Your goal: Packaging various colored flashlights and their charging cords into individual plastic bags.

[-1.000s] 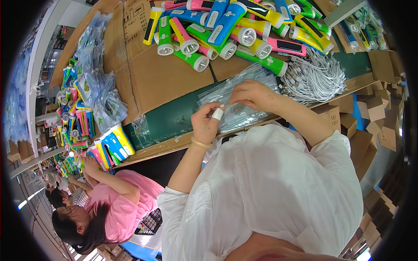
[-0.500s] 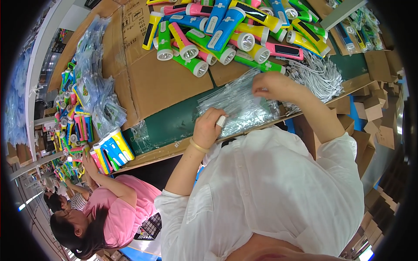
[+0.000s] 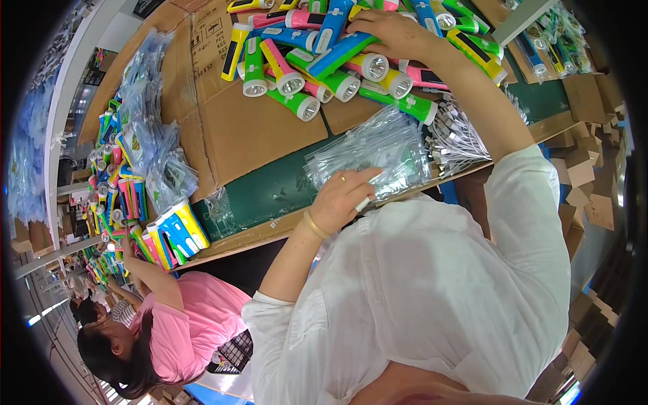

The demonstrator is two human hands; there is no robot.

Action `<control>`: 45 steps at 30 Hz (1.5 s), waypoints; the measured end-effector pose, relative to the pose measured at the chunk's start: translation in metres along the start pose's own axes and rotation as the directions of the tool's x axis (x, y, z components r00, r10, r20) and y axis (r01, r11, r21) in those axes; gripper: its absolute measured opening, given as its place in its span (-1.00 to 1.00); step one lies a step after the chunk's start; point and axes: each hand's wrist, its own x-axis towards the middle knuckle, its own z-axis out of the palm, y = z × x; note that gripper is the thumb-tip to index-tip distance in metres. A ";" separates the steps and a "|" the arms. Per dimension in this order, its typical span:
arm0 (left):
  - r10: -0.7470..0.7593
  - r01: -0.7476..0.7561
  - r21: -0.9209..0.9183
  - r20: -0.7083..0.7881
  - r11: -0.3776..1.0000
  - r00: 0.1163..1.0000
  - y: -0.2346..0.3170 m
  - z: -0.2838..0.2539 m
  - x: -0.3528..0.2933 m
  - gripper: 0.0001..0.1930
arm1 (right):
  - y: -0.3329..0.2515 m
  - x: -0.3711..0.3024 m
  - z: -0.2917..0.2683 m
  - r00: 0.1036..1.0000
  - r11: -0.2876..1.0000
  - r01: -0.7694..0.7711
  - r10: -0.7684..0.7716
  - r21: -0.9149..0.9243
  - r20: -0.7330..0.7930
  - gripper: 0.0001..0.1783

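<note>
I am guiding the right hand (image 3: 390, 32), which is grasping a blue-and-green flashlight (image 3: 341, 54) atop the flashlight pile (image 3: 301, 104). The left hand (image 3: 337, 204) is extending over clear plastic bags (image 3: 368, 145), leaving me unable to tell whether it is gripping a white piece (image 3: 362, 204)

**Much Covered, Some Cut Off**

The right forearm (image 3: 487, 108) covers the middle of the white cable bundle (image 3: 455, 135). The right hand (image 3: 391, 32) hides the gripped end of the blue-and-green flashlight (image 3: 341, 55), and the top edge cuts off the flashlight pile (image 3: 374, 66). Only a sliver of something white (image 3: 362, 204) shows at the left hand (image 3: 341, 201); its kind cannot be told. A co-worker's hand (image 3: 126, 246) at left blurs among flashlights (image 3: 104, 262) too small to count.
</note>
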 end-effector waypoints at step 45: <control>-0.033 -0.003 -0.273 -0.127 0.962 0.991 -0.024 -0.005 -0.021 -0.86 | -0.162 -0.088 -0.048 0.772 0.904 -0.216 -0.074 0.369 0.631 -0.66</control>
